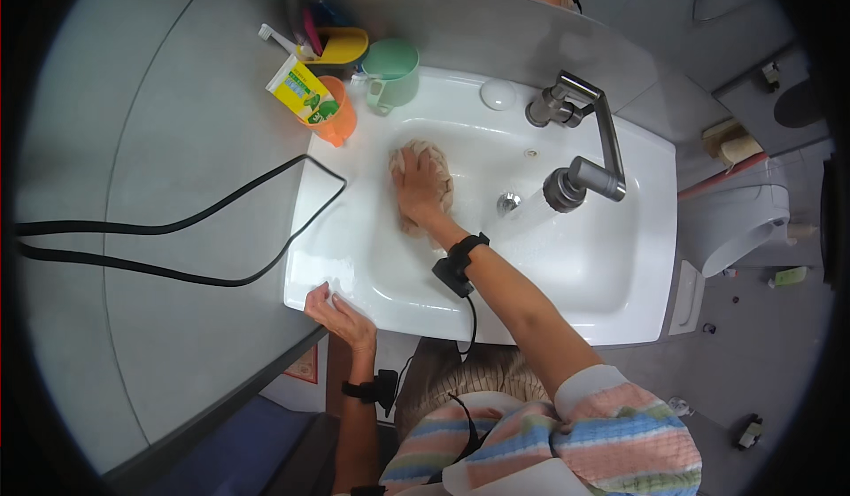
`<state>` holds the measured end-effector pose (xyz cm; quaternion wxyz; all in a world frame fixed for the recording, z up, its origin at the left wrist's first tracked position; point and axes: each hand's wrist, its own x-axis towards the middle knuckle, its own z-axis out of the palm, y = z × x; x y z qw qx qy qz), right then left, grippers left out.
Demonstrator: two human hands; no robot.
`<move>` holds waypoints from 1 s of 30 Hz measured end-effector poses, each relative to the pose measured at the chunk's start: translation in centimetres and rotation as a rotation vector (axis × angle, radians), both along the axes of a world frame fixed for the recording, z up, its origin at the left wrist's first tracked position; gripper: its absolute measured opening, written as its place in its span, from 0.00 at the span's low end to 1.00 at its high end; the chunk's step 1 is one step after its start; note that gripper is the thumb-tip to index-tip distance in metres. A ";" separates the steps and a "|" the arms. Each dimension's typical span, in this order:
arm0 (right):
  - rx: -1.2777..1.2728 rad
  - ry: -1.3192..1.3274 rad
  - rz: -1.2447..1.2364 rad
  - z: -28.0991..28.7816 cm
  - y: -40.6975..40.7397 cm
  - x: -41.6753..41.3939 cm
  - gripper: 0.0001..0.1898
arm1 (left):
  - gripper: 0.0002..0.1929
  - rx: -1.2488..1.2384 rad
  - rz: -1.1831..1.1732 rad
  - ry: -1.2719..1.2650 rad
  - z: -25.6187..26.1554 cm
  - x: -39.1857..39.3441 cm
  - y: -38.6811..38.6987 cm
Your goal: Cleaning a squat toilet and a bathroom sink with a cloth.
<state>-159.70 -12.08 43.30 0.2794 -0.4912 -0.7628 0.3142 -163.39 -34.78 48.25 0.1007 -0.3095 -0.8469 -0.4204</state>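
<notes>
In the white washbasin (564, 264), my right hand (420, 187) presses on a bunched beige cloth (443, 157) against the basin's left side. Its fingers are spread over the cloth, and its underside is hidden. My left hand (342, 320) rests at the basin's front left corner with bent fingers and nothing visible in it. Water runs from the jointed metal faucet (612, 144), whose spray head (564, 189) points down near the metal drain (509, 202). Each of my wrists wears a black strap with a small device.
Behind the basin's left side stand an orange cup (342, 108) with a yellow and green tube (302, 91), a green mug (397, 74) and an electric toothbrush (282, 39). A white dome-shaped object (498, 94) sits beside the faucet. A toilet (744, 224) is at the right.
</notes>
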 end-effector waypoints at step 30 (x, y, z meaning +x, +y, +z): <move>-0.828 0.459 0.198 8.6 7.8 25.1 0.17 | 0.16 -0.011 0.015 -0.285 5.0 0.0 3.1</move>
